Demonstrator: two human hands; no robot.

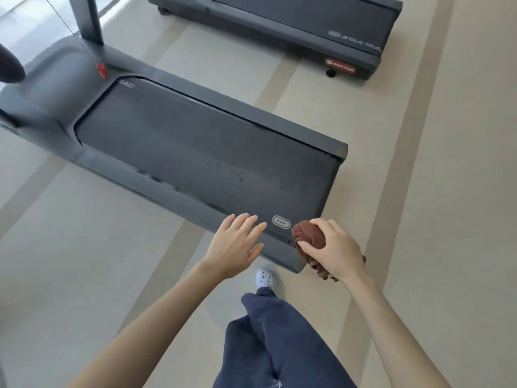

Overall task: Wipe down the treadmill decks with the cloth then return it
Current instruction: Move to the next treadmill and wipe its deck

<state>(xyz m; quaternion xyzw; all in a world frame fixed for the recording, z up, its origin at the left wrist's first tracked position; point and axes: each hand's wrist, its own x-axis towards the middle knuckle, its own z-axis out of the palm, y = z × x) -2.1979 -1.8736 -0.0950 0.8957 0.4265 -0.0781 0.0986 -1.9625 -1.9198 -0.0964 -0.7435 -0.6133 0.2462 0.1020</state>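
I looked down on a gym: two treadmills [201, 147] [293, 26] (both Star Trac branded) stood on pale striped flooring [419, 191].

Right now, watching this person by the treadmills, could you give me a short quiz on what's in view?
1. True or false: the left hand holds the brown cloth.
2. Where is the cloth? A) by the end corner of the near treadmill; B) in a bucket; C) over the person's shoulder.
3. Fill in: ____ treadmills are in view.

Key:
1. False. The right hand grips the cloth, and the left hand is open and empty.
2. A.
3. Two: the near one and the far treadmill.
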